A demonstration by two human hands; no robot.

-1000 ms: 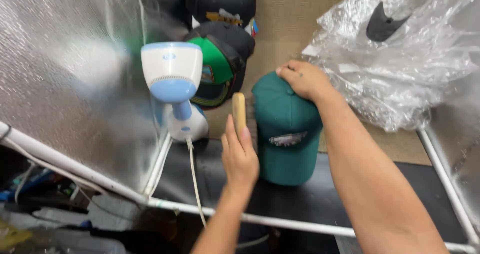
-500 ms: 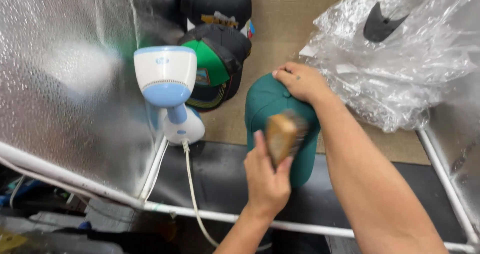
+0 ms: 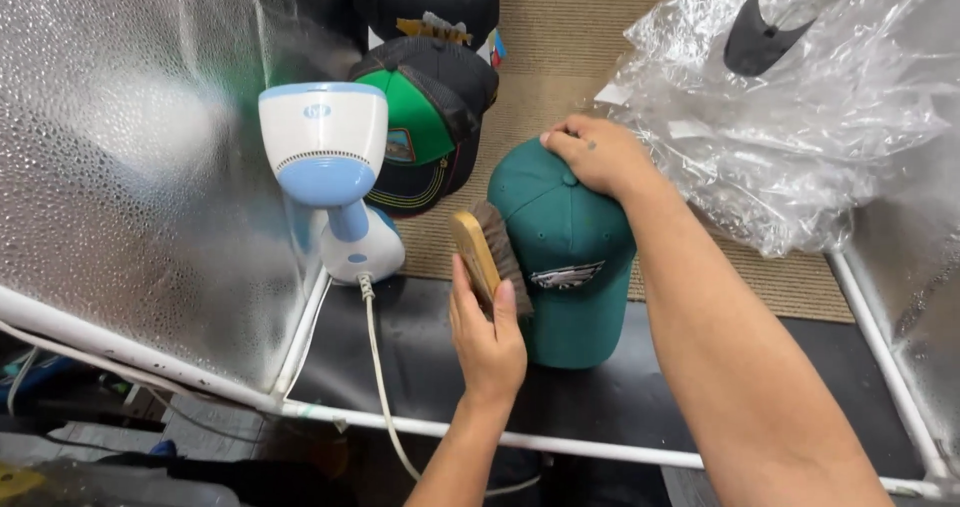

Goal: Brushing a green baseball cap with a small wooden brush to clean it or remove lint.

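A dark green cap (image 3: 570, 252) with a small emblem on its front stands at the middle, its brim over a black mat. My right hand (image 3: 598, 152) grips the cap's crown from above. My left hand (image 3: 488, 332) holds a wooden-backed brush (image 3: 488, 255) with dark bristles, and the bristles press against the cap's left side.
A white and blue handheld steamer (image 3: 328, 172) stands left of the cap, its cord (image 3: 380, 387) trailing down over a white pipe frame (image 3: 560, 442). A green and black cap (image 3: 425, 122) and a black cap (image 3: 425, 2) lie behind. Crumpled clear plastic (image 3: 800, 107) fills the right; silver sheeting (image 3: 130, 147) the left.
My left hand has swung the brush from upright beside the cap, across the cap's front, to its left side. My right hand has stayed on the crown.
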